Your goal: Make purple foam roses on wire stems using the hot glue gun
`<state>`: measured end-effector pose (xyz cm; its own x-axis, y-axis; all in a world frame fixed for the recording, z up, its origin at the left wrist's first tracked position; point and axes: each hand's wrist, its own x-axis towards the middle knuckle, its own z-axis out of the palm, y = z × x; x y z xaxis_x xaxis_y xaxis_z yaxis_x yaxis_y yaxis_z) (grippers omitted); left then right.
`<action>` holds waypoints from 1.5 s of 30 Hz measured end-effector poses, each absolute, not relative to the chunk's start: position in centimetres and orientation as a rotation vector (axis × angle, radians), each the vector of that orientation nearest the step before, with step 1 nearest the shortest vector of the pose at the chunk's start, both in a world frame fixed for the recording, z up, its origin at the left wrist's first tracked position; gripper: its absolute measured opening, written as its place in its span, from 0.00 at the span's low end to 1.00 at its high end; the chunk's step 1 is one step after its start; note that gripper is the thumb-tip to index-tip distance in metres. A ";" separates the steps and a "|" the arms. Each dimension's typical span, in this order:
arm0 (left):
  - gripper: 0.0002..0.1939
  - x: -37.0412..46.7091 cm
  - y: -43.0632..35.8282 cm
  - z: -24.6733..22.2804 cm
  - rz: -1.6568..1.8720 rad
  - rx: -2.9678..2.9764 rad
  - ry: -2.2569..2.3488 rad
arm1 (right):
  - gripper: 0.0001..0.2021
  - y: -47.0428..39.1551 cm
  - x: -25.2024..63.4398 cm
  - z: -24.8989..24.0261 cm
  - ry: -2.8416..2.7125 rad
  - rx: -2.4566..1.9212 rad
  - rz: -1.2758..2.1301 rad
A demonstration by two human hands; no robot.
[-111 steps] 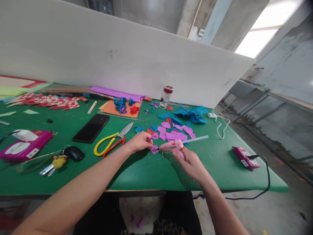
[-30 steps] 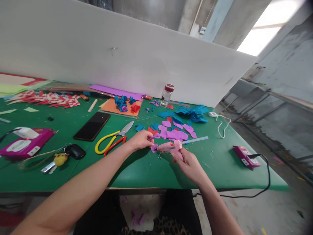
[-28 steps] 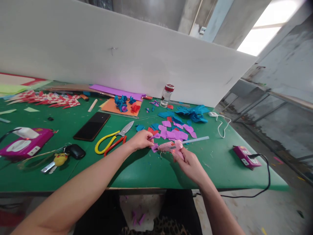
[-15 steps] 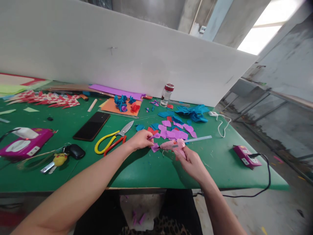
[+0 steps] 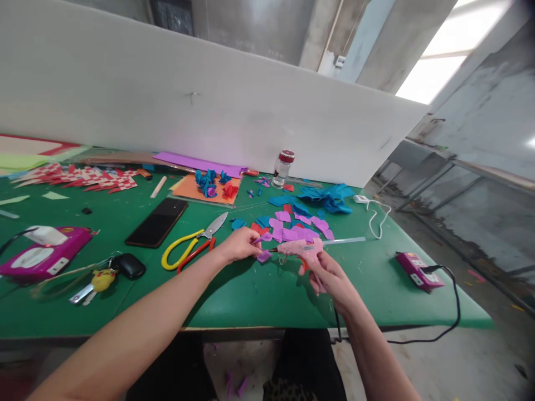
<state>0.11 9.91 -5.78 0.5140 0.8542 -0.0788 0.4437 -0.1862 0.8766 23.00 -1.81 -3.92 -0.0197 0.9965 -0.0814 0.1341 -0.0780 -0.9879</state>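
Note:
My left hand [image 5: 241, 245] is closed on small purple paper pieces [image 5: 264, 255] above the green table. In my right hand [image 5: 330, 275] is a pink glue gun [image 5: 301, 250], its tip pointing left and close to the purple paper. A clear glue stick [image 5: 345, 241] juts out of its back end. Just behind the glue gun lie cut purple petals [image 5: 290, 234], with blue and red pieces among them. Scissors [image 5: 194, 243] with yellow and red handles rest left of my left hand.
A black phone [image 5: 157, 223], keys [image 5: 102, 280] and a purple power strip [image 5: 48, 253] lie left; another strip [image 5: 418, 271] is right. Behind stand a red-lidded jar [image 5: 283, 169] and a white board [image 5: 234, 106]. Blue paper flowers [image 5: 205, 181] sit on orange sheets.
The glue gun has turned more side-on in my right hand, and its orange trigger now shows. My left hand still holds the purple paper. The view has shifted slightly.

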 end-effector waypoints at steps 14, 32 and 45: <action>0.15 -1.1 10.1 -3.1 0.574 1.537 1.020 | 0.17 -0.9 26.3 -4.7 -0.873 -1.327 1.366; 0.18 -3.0 10.5 -1.1 0.705 1.426 0.962 | 0.22 -0.7 31.2 -6.1 -1.455 -1.835 0.735; 0.19 -3.8 10.7 -0.6 0.815 1.375 0.950 | 0.26 -1.6 17.5 -0.6 -2.008 -1.602 0.552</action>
<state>-3.84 10.74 -0.61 0.4183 0.9054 -0.0732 0.0652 0.0505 0.9966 17.55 -1.58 -0.58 -0.1752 0.9751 0.1363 0.7682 0.2220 -0.6006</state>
